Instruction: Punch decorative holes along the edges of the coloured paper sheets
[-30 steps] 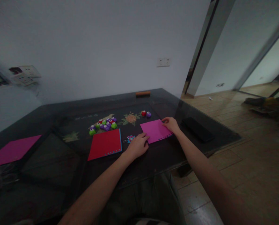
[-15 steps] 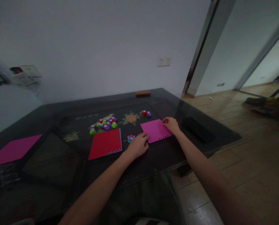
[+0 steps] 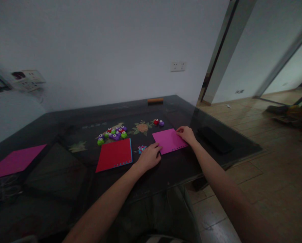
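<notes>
This looks like a room in a home, to judge by the long, glossy dark table (image 3: pixel 72 119) with a peach-coloured printed rose (image 3: pixel 142 128), set against a plain white painted wall (image 3: pixel 110 50). That wall carries a white double power socket (image 3: pixel 178 66) and, at the left, a cluster of white socket plates (image 3: pixel 30 79). Beige rectangular floor tiles (image 3: pixel 252 168) run towards a wide framed opening at the right, where a heap of dark items (image 3: pixel 293 111), too blurred to identify, lies.

Both bare arms (image 3: pixel 110 199) stretched forward, left grip (image 3: pixel 150 156) lower, fingers (image 3: pixel 155 145) kinda curled, right grip (image 3: pixel 186 135) bit further out, thumb-side pinched in.
</notes>
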Demonstrator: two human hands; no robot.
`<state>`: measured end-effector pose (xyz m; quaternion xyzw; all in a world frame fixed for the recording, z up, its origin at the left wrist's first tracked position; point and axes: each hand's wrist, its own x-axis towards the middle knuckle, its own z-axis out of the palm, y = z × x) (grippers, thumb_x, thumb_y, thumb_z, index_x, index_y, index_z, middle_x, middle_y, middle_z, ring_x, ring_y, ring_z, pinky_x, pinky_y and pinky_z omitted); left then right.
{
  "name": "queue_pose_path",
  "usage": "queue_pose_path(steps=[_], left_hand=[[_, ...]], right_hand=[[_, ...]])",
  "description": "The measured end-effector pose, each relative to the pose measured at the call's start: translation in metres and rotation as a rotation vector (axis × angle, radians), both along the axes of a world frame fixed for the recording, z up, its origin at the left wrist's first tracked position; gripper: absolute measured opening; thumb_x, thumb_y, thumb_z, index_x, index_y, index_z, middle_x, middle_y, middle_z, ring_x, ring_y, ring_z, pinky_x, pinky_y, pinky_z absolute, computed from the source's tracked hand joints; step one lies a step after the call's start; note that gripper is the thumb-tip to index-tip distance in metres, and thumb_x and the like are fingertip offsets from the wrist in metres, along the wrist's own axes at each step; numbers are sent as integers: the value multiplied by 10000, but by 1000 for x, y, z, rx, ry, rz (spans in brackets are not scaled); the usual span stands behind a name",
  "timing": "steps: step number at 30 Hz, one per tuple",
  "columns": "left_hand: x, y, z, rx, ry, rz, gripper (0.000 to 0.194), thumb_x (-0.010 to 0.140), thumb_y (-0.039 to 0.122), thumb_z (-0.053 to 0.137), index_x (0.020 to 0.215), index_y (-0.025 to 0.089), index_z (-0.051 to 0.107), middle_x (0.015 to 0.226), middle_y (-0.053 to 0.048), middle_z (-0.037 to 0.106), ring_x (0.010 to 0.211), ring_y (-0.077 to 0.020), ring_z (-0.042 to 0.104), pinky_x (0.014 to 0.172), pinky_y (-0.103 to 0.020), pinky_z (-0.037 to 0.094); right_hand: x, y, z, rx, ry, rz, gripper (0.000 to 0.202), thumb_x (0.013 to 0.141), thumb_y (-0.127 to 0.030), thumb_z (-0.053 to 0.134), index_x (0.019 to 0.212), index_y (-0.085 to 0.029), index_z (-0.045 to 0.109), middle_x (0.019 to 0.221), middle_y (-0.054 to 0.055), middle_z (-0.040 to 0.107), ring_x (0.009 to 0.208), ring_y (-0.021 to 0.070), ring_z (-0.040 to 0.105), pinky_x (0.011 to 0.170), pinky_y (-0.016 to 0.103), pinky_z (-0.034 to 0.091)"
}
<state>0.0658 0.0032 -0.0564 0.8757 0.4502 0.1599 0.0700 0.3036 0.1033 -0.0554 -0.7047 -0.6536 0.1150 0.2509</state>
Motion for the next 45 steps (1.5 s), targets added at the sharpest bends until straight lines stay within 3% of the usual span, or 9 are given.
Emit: queue_pose_path(steps=[23,26,30,33,35,40,43,45], left_hand=[[-2,0,0,1,-25,10,447,792,180,459,1232,147,526,1297,-123,514,1188,-222,486,1017,-334,378],[-4,0,8,20,-55,-1,453,795,182,468,1245,149,508,1314,-128,497,1200,-218,473,1019,-344,375],[-13,1,34,67,-137,9,411,821,204,453,1224,162,519,1283,-111,524,1182,-206,482,1010,-344,382],[-36,3,52,104,-207,-2,362,840,197,426,1184,183,538,1213,-73,577,1124,-180,522,982,-323,404],[-65,8,56,125,-228,9,336,849,192,407,1151,192,555,1160,-58,607,1086,-167,544,959,-308,417],[-163,30,36,140,-197,301,275,826,213,427,1025,198,616,1063,-52,652,1008,-193,586,925,-343,434],[-207,39,23,135,-210,441,268,804,206,427,974,179,632,1022,-61,660,951,-194,605,879,-321,454],[-220,40,17,122,-175,476,270,795,208,431,964,168,637,993,-69,660,929,-198,604,862,-320,456]], right_hand=[[1,0,-1,0,-8,18,147,669,-181,657,809,-189,699,719,19,633,639,125,557,583,233,390],[3,1,0,49,31,-9,146,663,-204,658,801,-191,702,717,22,638,650,133,565,582,235,391],[6,3,1,175,146,-75,161,676,-231,634,813,-178,699,695,24,636,644,140,570,581,238,395],[6,3,2,216,210,-82,157,680,-225,618,801,-160,694,680,30,636,633,145,572,578,241,398],[6,1,3,226,240,-60,157,685,-229,607,795,-151,689,693,40,645,643,151,579,585,246,407],[-12,-3,17,227,312,78,172,698,-227,596,827,-145,677,734,51,660,665,158,593,609,255,434],[-49,-7,32,196,300,276,156,719,-225,593,829,-153,678,726,42,666,662,155,597,618,255,440],[-85,-9,40,158,290,431,125,729,-200,596,806,-152,682,747,42,679,684,148,611,659,254,449]])
